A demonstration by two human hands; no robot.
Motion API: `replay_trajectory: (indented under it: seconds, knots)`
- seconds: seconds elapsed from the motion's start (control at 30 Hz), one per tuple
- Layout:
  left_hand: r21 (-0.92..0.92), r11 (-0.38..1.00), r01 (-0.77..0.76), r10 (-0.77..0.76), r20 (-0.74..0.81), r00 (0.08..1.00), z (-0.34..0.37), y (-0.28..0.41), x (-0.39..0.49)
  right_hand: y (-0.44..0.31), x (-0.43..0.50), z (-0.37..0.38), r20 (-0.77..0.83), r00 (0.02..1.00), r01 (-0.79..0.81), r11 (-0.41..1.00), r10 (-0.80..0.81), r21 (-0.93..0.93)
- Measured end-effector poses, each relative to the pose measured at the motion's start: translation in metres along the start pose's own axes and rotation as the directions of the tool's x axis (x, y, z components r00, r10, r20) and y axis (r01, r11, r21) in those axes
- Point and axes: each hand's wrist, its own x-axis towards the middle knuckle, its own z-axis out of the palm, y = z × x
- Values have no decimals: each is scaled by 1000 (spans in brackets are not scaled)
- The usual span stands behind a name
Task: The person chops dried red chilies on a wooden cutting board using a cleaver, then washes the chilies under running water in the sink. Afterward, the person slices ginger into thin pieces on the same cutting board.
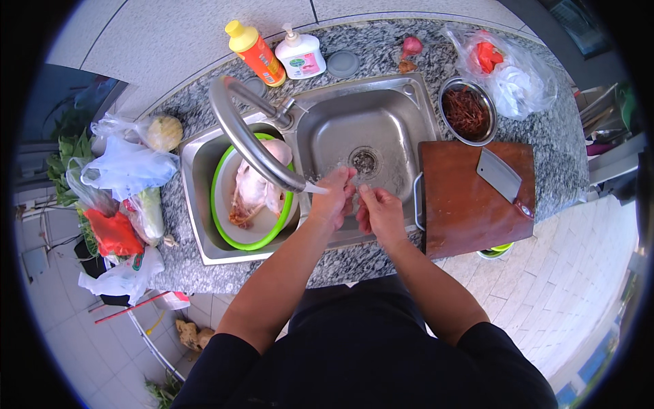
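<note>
Water runs from the curved steel faucet (pixel 240 133) onto my left hand (pixel 333 197), which is above the near side of the large sink basin (pixel 332 122). My right hand (pixel 379 210) is just to its right, over the same basin's near edge. Both hands have loosely curled fingers, and I see nothing held in either. In the smaller basin at left, a plucked whole bird (pixel 260 176) lies inside a white bowl with a green rim (pixel 217 209). The drain strainer (pixel 365 161) shows beyond my fingers.
At right, a cleaver (pixel 499 175) lies on a wooden cutting board (pixel 460 204). Behind it stand a steel bowl of dark red shreds (pixel 466 112) and plastic bags (pixel 511 76). Bottles (pixel 301 55) and a red onion (pixel 412 46) line the back; bagged vegetables (pixel 145 214) crowd the left.
</note>
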Motion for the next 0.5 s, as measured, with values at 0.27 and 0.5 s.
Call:
replay_trajectory:
  seconds: [0.27, 0.5]
  knots:
    - [-91, 995, -48, 50, 26, 998, 13, 3, 2, 6, -1, -8, -114, 993, 26, 997, -18, 67]
    - [-31, 999, -5, 7, 64, 998, 19, 8, -10, 3, -13, -4, -59, 998, 23, 998, -19, 66]
